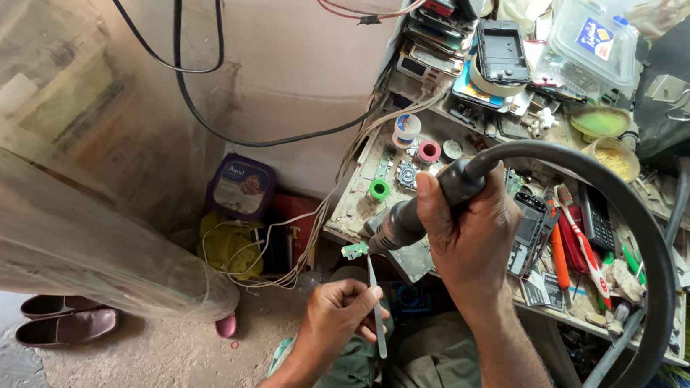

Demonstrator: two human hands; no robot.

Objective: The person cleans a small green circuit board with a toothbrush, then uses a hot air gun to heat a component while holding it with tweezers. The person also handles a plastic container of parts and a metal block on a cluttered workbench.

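Observation:
My right hand (pixel 469 235) grips the dark handle of a hot-air tool (pixel 410 217), whose thick black hose (pixel 652 249) arcs right and down past the bench. The tool's nozzle points down-left at a small green circuit board (pixel 354 251). My left hand (pixel 342 312) pinches metal tweezers (pixel 377 302), and their tip holds that small board just off the bench's front-left corner, above my lap.
The cluttered workbench (pixel 343 215) carries phone parts, tape rolls (pixel 379 190), a toothbrush (pixel 581 242), small bowls and a clear plastic box (pixel 593 42). Cables hang on the wall. A purple tub (pixel 240 186), wire tangles and shoes (pixel 67 321) lie on the dirt floor at left.

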